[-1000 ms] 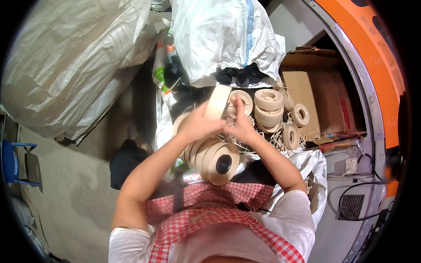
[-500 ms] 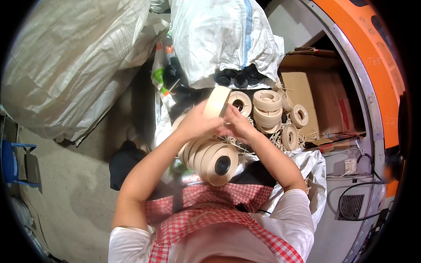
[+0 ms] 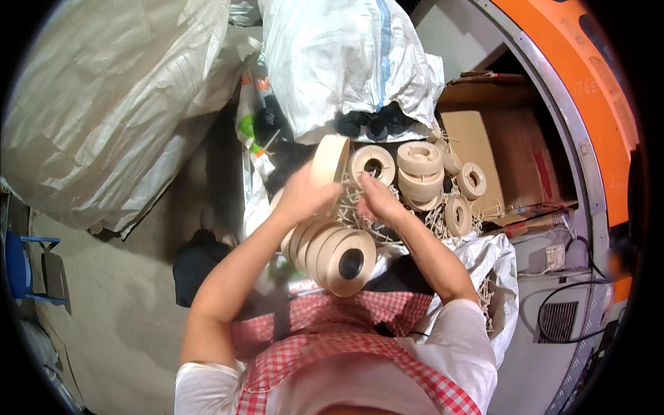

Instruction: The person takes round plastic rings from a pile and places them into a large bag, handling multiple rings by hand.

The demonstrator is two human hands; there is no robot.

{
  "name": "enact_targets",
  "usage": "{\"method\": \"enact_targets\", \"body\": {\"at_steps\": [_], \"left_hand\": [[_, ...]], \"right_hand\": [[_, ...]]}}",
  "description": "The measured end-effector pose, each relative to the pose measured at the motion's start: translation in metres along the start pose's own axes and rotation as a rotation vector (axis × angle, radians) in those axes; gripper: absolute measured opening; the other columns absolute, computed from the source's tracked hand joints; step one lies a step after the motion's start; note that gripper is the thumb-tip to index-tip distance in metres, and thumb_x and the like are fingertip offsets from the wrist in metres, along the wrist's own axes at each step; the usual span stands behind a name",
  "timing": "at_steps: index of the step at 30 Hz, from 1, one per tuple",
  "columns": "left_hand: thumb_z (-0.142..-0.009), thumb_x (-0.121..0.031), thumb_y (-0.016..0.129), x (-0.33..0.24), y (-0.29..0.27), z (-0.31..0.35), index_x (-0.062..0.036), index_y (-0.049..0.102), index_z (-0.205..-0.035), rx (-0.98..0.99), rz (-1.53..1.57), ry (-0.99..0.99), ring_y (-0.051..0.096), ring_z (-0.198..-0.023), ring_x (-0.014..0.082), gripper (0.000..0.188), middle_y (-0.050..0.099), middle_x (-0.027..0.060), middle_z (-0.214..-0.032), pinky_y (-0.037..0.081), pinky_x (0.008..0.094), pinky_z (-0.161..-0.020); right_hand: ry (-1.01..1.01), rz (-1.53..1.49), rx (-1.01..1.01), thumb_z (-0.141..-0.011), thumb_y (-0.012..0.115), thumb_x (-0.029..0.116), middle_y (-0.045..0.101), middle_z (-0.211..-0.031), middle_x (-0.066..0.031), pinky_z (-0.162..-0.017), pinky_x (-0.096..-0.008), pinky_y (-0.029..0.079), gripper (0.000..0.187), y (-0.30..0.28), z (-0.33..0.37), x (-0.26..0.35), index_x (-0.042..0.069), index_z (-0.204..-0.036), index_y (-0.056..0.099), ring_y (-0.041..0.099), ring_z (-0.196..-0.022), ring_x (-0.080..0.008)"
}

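Observation:
My left hand [image 3: 311,194] is closed round a cream plastic ring [image 3: 329,160], which stands on edge with its broad outer wall toward me. My right hand [image 3: 380,200] is a short way to the right, thumb and fingers apart, over a heap of thin cream plastic sprues [image 3: 354,200]. I make out nothing in it. Just beyond lies another cream ring [image 3: 372,165] with a spoked hub. Nearer my body, a row of cream rings [image 3: 332,254] leans together, the front one showing a black centre.
A stack of cream rings [image 3: 420,173] stands on the right, with loose rings [image 3: 472,181] beside it. Behind is a large white sack [image 3: 332,62] with black round parts below it. An open cardboard box [image 3: 477,152] sits at right, beside an orange machine [image 3: 588,90]. A big pale sack [image 3: 111,104] fills the left.
My left hand has moved slightly left with the ring and turned it more edge-on. My right hand has come away from the ring, and a gap now lies between the hands.

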State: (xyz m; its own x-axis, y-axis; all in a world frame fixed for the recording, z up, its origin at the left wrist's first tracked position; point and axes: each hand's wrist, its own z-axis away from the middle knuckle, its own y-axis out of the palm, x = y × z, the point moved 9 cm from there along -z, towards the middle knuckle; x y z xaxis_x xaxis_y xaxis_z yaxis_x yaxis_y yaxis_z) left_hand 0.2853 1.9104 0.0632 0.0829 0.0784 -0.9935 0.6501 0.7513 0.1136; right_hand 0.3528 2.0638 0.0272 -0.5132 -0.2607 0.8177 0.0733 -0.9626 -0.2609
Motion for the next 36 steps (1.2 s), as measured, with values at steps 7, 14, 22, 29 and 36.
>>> {"method": "enact_targets", "body": {"at_steps": [7, 14, 22, 29, 36], "left_hand": [[-0.079, -0.020, 0.071, 0.009, 0.035, 0.003, -0.0015, 0.045, -0.128, 0.188, 0.164, -0.006, 0.056, -0.100, 0.0137, 0.059, 0.058, 0.0094, -0.115, 0.046, 0.0285, -0.086], [-0.081, -0.031, 0.065, 0.125, -0.059, -0.036, 0.0030, 0.034, -0.136, -0.165, -0.493, -0.084, 0.042, -0.125, 0.0365, 0.072, 0.041, 0.0260, -0.135, 0.034, 0.0369, -0.103], [-0.072, -0.015, 0.065, 0.176, -0.063, -0.014, -0.0006, 0.047, -0.117, 0.175, -1.085, -0.370, 0.062, -0.087, 0.0365, 0.050, 0.063, 0.0190, -0.098, 0.048, 0.0431, -0.081], [-0.069, -0.005, 0.069, 0.164, -0.032, 0.058, -0.0001, 0.046, -0.121, 0.030, 0.174, -0.501, 0.059, -0.089, 0.0181, 0.058, 0.061, 0.0099, -0.099, 0.049, 0.0312, -0.079], [-0.065, -0.020, 0.076, 0.003, -0.039, 0.063, -0.0054, 0.046, -0.127, 0.002, -0.272, 0.017, 0.055, -0.104, 0.0177, 0.071, 0.059, 0.0106, -0.111, 0.044, 0.0322, -0.091]], "right_hand": [[-0.483, -0.021, -0.322, -0.078, 0.065, 0.014, 0.032, -0.138, -0.0202, -0.086, -0.0358, 0.048, 0.079, 0.001, 0.012, 0.004, 0.002, -0.141, 0.019, 0.049, -0.115, -0.0278], [-0.571, 0.274, -0.621, -0.070, 0.069, 0.017, 0.042, -0.120, -0.0148, -0.088, -0.0351, 0.041, 0.071, -0.006, 0.116, -0.007, 0.004, -0.133, 0.038, 0.048, -0.104, -0.0245], [-0.360, 0.485, -0.633, -0.070, 0.067, 0.005, 0.035, -0.130, -0.0208, -0.104, -0.0392, 0.030, 0.075, 0.055, 0.151, -0.100, 0.003, -0.136, 0.031, 0.040, -0.121, -0.0338], [-0.199, -0.029, -0.725, -0.078, 0.054, -0.007, 0.039, -0.127, -0.0165, -0.090, -0.0323, 0.043, 0.074, 0.040, 0.159, -0.162, 0.003, -0.143, 0.020, 0.044, -0.114, -0.0273], [-0.778, -0.339, -0.449, -0.080, 0.062, 0.011, 0.050, -0.118, -0.0160, -0.090, -0.0346, 0.042, 0.066, 0.058, 0.132, 0.021, 0.004, -0.138, 0.030, 0.051, -0.105, -0.0294]]}}
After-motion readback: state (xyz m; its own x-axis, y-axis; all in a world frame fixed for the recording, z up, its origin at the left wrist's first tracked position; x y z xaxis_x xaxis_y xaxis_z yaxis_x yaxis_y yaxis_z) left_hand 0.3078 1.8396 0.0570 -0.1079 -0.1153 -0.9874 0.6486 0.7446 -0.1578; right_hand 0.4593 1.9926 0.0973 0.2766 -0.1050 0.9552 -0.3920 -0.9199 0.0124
